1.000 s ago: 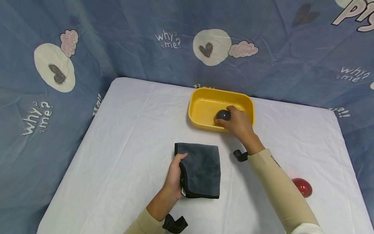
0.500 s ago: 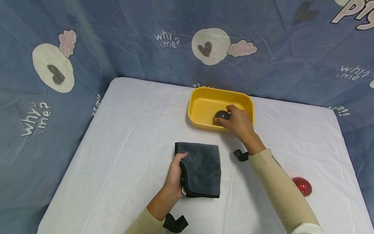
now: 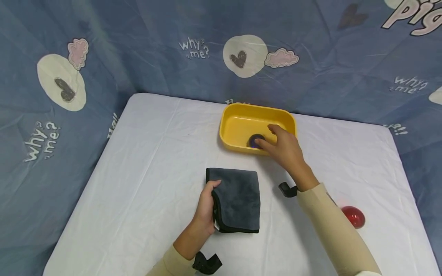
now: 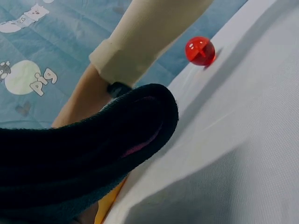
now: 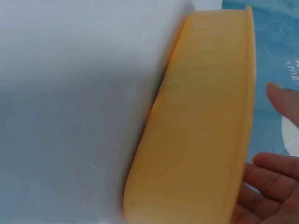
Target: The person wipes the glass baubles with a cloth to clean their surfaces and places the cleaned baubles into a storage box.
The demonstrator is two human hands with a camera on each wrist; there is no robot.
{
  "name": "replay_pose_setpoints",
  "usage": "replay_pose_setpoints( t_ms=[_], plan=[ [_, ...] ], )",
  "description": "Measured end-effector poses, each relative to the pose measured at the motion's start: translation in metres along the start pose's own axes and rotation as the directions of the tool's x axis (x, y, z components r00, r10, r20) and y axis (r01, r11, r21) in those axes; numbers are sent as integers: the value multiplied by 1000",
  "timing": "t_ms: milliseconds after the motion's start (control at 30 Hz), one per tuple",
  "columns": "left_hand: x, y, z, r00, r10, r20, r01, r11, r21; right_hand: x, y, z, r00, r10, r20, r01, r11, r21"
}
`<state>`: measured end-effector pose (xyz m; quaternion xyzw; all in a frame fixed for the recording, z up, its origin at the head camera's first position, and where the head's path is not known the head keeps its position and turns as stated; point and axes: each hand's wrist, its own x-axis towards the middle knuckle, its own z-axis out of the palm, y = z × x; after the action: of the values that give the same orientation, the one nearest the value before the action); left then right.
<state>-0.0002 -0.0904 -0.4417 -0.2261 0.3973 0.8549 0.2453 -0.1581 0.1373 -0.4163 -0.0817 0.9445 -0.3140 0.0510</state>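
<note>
My left hand (image 3: 204,211) grips the left edge of a folded dark grey towel (image 3: 238,201), its thumb on top. In the left wrist view the towel (image 4: 84,158) fills much of the foreground and hides that hand. A dark bluish ball (image 3: 254,140) lies inside the yellow container (image 3: 238,128), near its front wall. Over the container's right part is my right hand (image 3: 286,151), thumb and fingers spread apart. From the head view, the thumb tip overlaps the ball's right side; I cannot tell whether they touch. The right wrist view shows the fingers (image 5: 271,175) beyond the container's wall (image 5: 196,116).
A shiny red ball (image 3: 353,217) rests on the white-covered table (image 3: 155,191), right of my right forearm. Blue printed cloth (image 3: 155,69) rises behind the table and along its sides. Black straps (image 3: 207,264) hang at both wrists.
My right hand has let go of the dark ball and drawn slightly back to the right, its fingers spreading. The ball now sits lower and further left in the container. My left hand stays put.
</note>
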Motion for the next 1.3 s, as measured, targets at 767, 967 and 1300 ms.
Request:
replay_pose_setpoints(
  t_ms=[767,967,1300],
  plan=[
    [1,-4,8,1000,-18,-3,18,999,29,-130,58,-45,946,-227,-231,152,941,-303],
    [2,-4,9,1000,-12,16,12,999,36,-169,88,-64,980,-25,-196,-34,955,-295],
    [3,-3,11,1000,9,-12,-8,999,45,-212,117,-67,908,419,16,-394,864,-314]
  ],
)
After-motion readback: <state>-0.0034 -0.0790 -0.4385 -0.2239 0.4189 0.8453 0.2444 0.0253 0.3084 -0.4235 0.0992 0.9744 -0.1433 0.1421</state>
